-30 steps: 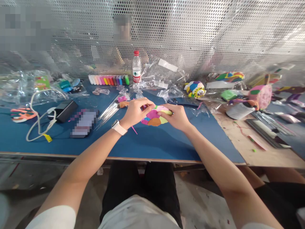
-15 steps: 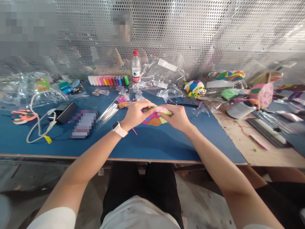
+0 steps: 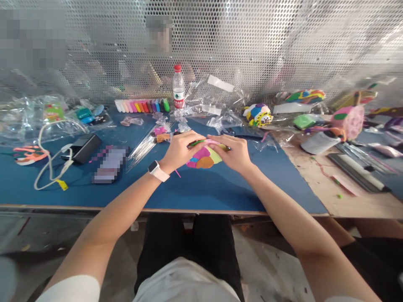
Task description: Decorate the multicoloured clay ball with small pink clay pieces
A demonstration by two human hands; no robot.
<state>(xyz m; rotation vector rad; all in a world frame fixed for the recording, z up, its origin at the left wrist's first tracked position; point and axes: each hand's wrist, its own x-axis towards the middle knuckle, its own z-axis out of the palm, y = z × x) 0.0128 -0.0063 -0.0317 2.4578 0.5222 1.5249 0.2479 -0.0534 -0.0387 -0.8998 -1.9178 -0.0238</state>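
Clay piece (image 3: 204, 157) between both hands, bottle (image 3: 178, 88) behind, wrappers (image 3: 217, 113) around

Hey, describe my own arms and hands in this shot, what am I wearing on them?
The left hand and right hand are bare: no gloves, and no rings that I can make out. On the left wrist sits a square-faced watch with a white strap. Both forearms are uncovered, and a short white sleeve shows at the left upper arm.
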